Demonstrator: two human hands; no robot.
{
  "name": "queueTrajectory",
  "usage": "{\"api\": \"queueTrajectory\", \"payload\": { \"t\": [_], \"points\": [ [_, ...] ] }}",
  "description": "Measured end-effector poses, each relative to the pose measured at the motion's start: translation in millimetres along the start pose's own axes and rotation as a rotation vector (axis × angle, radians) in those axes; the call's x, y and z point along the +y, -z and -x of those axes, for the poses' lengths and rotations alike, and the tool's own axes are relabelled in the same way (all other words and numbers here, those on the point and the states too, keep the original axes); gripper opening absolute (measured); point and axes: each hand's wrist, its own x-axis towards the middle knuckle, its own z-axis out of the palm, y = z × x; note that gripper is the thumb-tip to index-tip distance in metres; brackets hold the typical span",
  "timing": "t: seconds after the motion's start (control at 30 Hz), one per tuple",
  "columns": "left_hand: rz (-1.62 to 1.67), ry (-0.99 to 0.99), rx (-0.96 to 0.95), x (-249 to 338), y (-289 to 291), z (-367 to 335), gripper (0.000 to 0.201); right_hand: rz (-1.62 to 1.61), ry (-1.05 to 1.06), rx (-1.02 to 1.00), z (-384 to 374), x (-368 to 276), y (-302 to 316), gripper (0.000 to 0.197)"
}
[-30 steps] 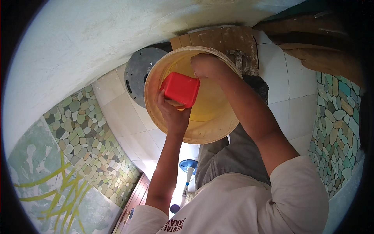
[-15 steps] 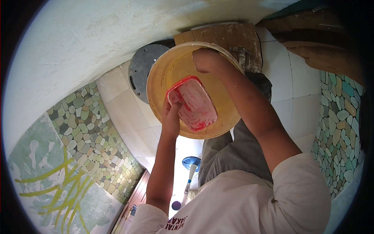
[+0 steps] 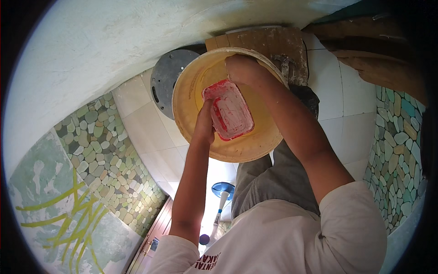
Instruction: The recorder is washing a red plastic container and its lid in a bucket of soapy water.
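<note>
My left hand (image 3: 208, 119) grips the left edge of a red rectangular plastic tub (image 3: 232, 112), its thumb over the rim. A pale, whitish smear coats the inside of the tub. It is tilted and held within the mouth of a large round yellow bucket (image 3: 269, 145). My right hand (image 3: 244, 69) reaches into the bucket near its far wall, just beyond the tub. Its fingers point down and are hidden, so what they hold, if anything, does not show.
Behind the bucket lie a wooden board (image 3: 255, 41) and a hammer (image 3: 285, 66). A dark grey round disc (image 3: 165, 77) sits by the wall at left. A black bag (image 3: 309, 98) is right of the bucket. Pebble-patterned tiles (image 3: 399, 150) run along the right.
My left hand has lifted the red tub slightly away from me and turned it more upright, closer to my right hand. The right hand stays by the bucket's far wall.
</note>
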Motion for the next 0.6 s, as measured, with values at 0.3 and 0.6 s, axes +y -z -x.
{"api": "queueTrajectory", "payload": {
  "t": [0.3,0.6],
  "points": [
    [-0.066,-0.049,0.039,-2.7,3.8,-11.8,0.063,-0.392,0.340,-0.296,-0.8,-13.5,-1.3,0.017],
    [-0.099,-0.224,0.082,-0.4,-5.0,2.3,0.069,-0.080,0.346,0.110,60.7,-48.0,-26.2,0.016]
  ]
}}
